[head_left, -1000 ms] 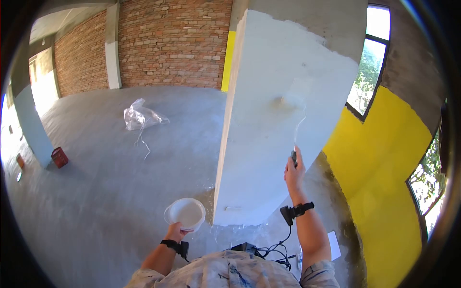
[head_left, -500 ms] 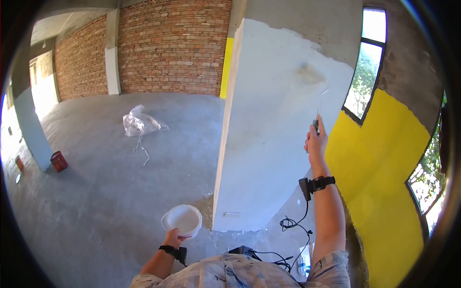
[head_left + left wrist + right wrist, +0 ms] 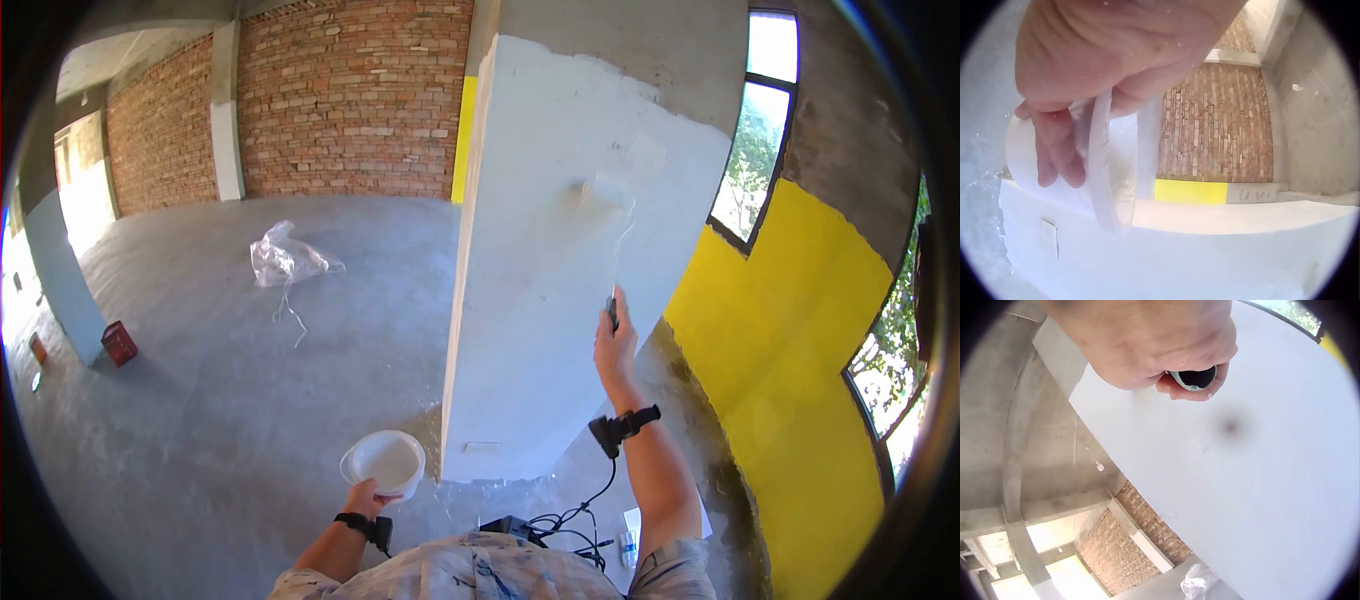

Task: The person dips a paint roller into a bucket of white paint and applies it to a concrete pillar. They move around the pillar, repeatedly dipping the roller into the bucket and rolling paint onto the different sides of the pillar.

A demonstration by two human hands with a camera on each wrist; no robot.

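Observation:
My right hand (image 3: 612,345) is raised and grips the dark handle (image 3: 1194,377) of a paint roller. Its white roller head (image 3: 600,192) lies against the white-painted face of a concrete pillar (image 3: 560,300), above the hand. Lower left, my left hand (image 3: 365,497) holds a white bowl of paint (image 3: 385,462) by its rim, close to the pillar's foot. In the left wrist view the fingers (image 3: 1054,150) curl over the bowl's rim (image 3: 1107,169). The top of the pillar is bare grey concrete.
A yellow-painted wall (image 3: 800,350) with windows (image 3: 755,130) stands to the right. A crumpled clear plastic bag (image 3: 285,258) lies on the grey concrete floor. A red brick-like block (image 3: 119,343) sits by a left column. A brick wall (image 3: 340,100) closes the back. Cables (image 3: 570,520) trail near my feet.
My right hand has come down and to the left from the pillar's upper right, bringing the roller head down the white face. The bowl in my left hand stayed nearly still.

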